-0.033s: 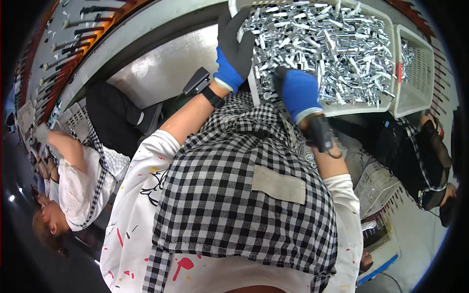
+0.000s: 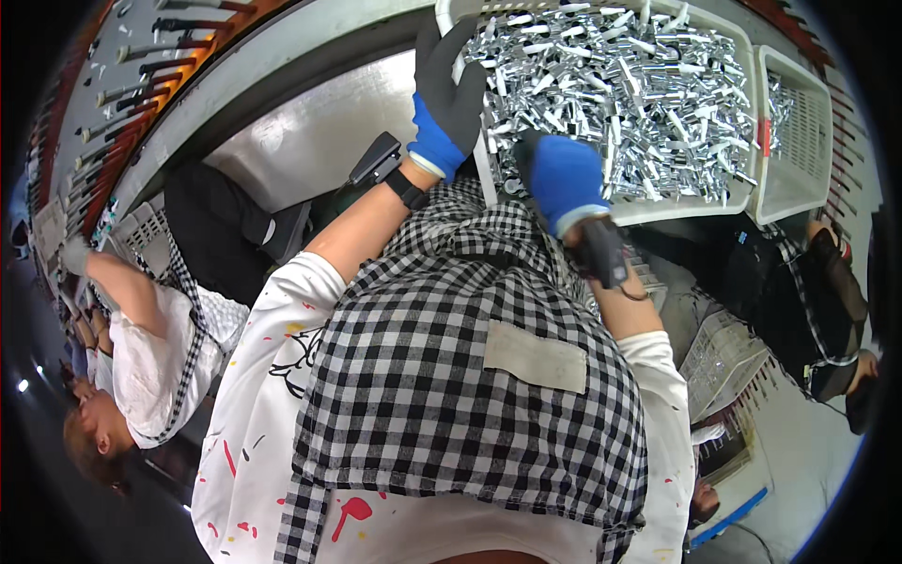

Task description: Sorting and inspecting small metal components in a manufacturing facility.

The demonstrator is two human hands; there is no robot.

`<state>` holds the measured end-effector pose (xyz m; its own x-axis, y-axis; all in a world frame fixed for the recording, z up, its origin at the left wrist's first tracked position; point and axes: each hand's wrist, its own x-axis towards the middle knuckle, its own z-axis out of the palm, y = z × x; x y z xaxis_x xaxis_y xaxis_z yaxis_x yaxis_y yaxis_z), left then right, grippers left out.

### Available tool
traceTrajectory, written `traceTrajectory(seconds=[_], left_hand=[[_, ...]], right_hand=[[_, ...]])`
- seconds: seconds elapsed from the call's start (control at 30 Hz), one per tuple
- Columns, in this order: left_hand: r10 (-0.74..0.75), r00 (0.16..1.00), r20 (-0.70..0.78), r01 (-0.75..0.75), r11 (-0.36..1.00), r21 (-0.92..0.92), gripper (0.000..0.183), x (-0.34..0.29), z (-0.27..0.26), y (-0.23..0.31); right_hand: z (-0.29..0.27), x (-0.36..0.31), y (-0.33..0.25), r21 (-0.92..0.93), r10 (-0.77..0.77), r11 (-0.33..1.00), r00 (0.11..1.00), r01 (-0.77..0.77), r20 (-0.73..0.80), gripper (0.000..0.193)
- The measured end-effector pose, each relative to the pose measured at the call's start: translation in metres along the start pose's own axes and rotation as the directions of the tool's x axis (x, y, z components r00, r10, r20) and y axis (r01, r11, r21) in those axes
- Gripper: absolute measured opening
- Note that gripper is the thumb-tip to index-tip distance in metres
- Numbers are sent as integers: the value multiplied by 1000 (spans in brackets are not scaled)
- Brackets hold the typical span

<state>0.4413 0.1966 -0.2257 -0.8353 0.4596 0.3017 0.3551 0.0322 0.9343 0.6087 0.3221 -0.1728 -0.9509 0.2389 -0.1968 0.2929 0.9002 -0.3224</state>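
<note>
A white plastic basket (image 2: 648,209) in front of me is heaped with small silver metal parts with white tips (image 2: 601,85). My left hand (image 2: 443,89), in a blue glove with a dark grey palm and fingers, lies at the basket's left rim. Its fingers are stretched and apart, and a strip of the rim shows between them. Over the basket's near left corner is my right hand (image 2: 564,174), gloved the same way. Its dark fingers point left, smeared by motion and partly hidden behind the back of the glove. Whether they hold a part does not show.
A smaller white basket (image 2: 794,183) with some silver parts stands against the right side. To the left lies a metal sheet (image 2: 315,122), beyond it a rail with rows of dark-handled pieces (image 2: 160,70). A co-worker (image 2: 155,348) sits left; another person (image 2: 789,310) is at right.
My right hand has shifted slightly left, toward the basket's left edge. My left hand keeps its place at the rim, with the view itself moving a little.
</note>
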Motion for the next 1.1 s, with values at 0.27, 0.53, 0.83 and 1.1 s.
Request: traceTrajectory(seconds=[0.27,0.53,0.83,1.1], left_hand=[[-48,999,-3,48,999,-16,52,-3,5,-2],[271,933,237,-357,786,505,47,18,-37,53],[-77,726,683,102,995,4,29,4,-37,94],[-207,772,601,423,873,-242,35,27,-38,94]], right_hand=[[58,6,10,-115,56,992,998,-59,-28,9],[-5,-14,-9,92,219,974,969,-209,-114,32],[-67,-35,-53,100,145,988,929,-118,-340,35],[-68,-64,-41,822,572,569,719,-2,-394,28]])
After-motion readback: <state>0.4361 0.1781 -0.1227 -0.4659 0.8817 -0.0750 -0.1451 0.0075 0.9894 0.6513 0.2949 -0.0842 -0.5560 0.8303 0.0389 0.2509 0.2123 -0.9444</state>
